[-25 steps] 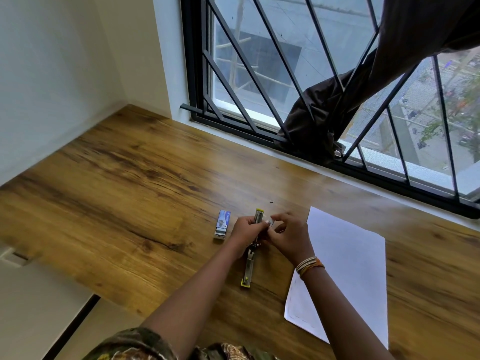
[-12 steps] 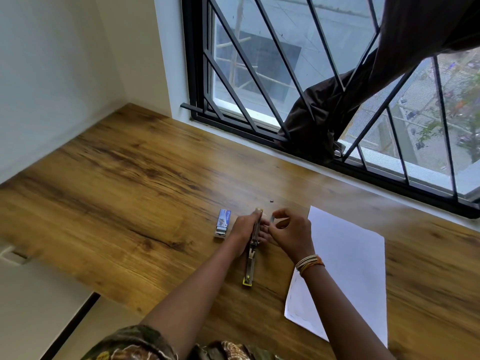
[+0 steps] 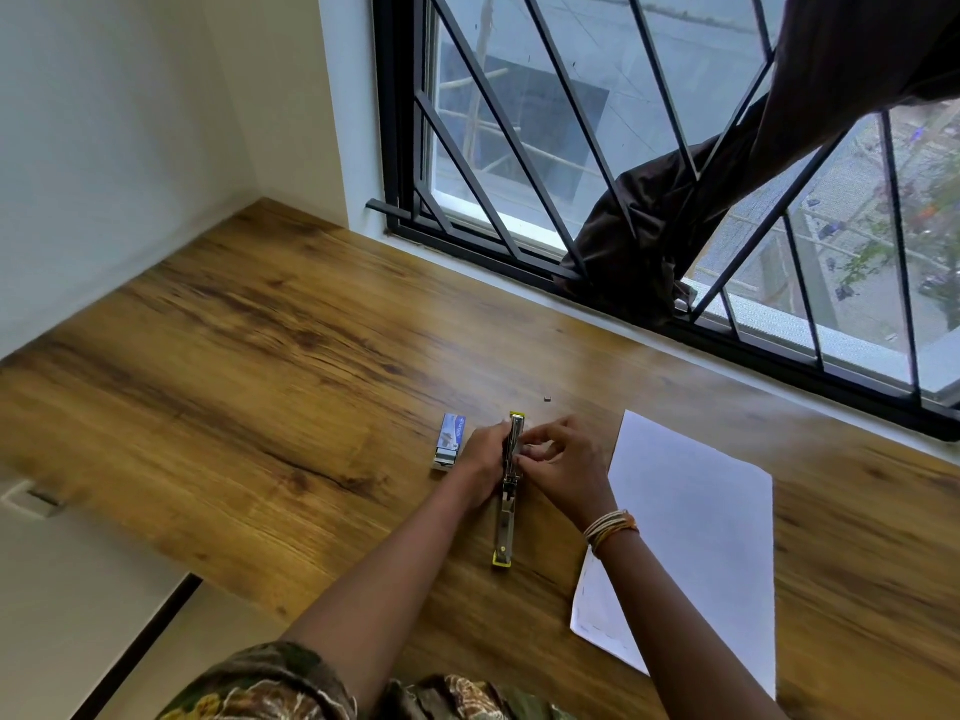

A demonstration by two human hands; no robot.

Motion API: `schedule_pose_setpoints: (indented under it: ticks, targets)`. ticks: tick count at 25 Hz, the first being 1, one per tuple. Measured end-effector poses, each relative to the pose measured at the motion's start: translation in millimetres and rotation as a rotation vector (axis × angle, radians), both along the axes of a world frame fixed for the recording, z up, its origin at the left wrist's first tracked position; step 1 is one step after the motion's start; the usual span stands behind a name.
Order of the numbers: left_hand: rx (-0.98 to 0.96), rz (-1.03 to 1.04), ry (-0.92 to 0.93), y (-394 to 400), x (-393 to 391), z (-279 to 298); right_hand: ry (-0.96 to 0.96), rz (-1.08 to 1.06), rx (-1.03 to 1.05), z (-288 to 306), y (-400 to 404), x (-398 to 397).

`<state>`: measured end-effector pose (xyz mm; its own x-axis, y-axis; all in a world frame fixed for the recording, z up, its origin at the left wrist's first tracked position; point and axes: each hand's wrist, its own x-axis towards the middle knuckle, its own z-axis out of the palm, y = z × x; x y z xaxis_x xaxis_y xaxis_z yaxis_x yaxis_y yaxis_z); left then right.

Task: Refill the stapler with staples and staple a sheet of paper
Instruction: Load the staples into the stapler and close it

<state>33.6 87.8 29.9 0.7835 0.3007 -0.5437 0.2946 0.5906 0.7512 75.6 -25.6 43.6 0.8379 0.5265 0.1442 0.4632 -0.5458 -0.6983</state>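
From the head camera, the opened silver stapler with yellow ends (image 3: 506,491) lies lengthwise near the wooden bench's (image 3: 260,366) front edge, the left hand (image 3: 485,459) gripping its side. The right hand (image 3: 563,467), which earlier hovered just right of it, now pinches at its open channel; any staples there are too small to tell. The small blue staple box (image 3: 450,441) stays left and the white paper sheet (image 3: 691,532) right.

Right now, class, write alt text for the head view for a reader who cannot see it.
A person's left hand steadies an opened stapler on a wooden desk while the right hand works at its tray. A staple box lies left, a paper sheet right.
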Motion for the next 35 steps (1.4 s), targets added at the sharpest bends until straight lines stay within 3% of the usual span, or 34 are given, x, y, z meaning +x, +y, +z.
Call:
schedule_pose_setpoints:
  ticks: [16,26,29,32,35]
  targets:
    - [0.272,-0.098,0.085,9,4,-13,0.052,0.051,-0.169,9,8,0]
    - [0.088,-0.013,0.113,6,5,-5,0.129,0.038,-0.190,10,10,9]
    - [0.008,-0.010,0.095,5,5,-1,-0.062,0.098,-0.106,8,-2,2]
    - [-0.039,-0.028,0.083,5,5,-1,-0.389,0.256,-0.247,3,-17,-1]
    - [-0.042,-0.043,0.073,6,5,-2,-0.545,0.326,-0.366,2,-23,3]
